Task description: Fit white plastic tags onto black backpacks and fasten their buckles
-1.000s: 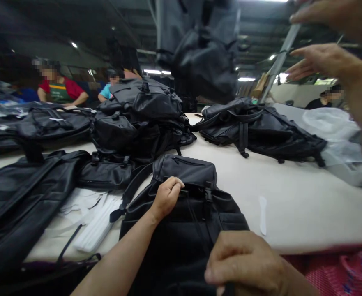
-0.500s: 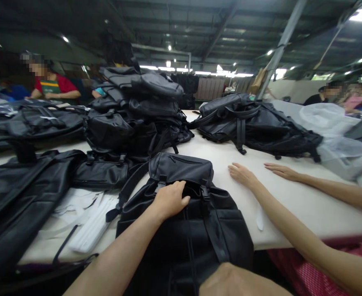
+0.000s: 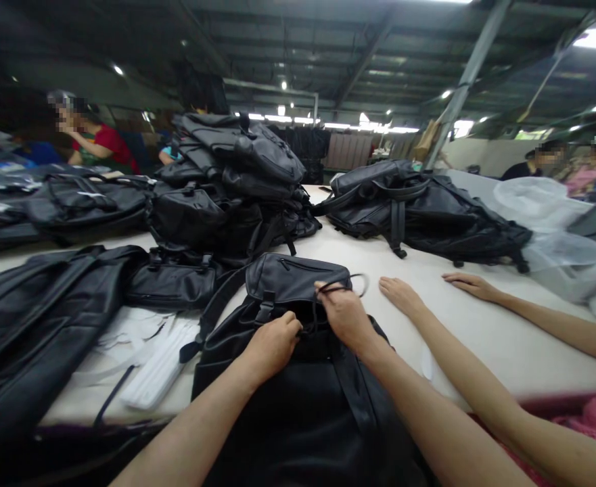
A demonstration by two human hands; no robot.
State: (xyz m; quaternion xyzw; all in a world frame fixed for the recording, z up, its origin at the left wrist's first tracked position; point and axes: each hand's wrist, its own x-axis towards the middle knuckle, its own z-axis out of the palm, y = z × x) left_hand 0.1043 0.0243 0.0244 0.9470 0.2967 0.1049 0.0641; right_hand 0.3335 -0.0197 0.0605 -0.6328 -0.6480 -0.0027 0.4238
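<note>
A black backpack (image 3: 302, 399) is lying on the near edge of the desk (image 3: 511, 345), its smooth, leathery skin showing a soft sheen and creasing around the mouth. Its boxy flap (image 3: 302, 274) is sitting at the far end, carrying a short zip, and a dark buckle (image 3: 266, 308) is hanging from the flap's left front. A wide strap (image 3: 353, 392) is running down the right of the body, and a shoulder strap (image 3: 221, 294) is curving out on the left. The left hand (image 3: 274, 345) is gripping the edge of the mouth; the right hand (image 3: 346, 318) is pinching a thin dark cord (image 3: 334, 289), slightly blurred. To the backpack's right, a co-worker's hands (image 3: 399, 294) are resting flat; to its left, a white bundle (image 3: 158, 372) is lying.
</note>
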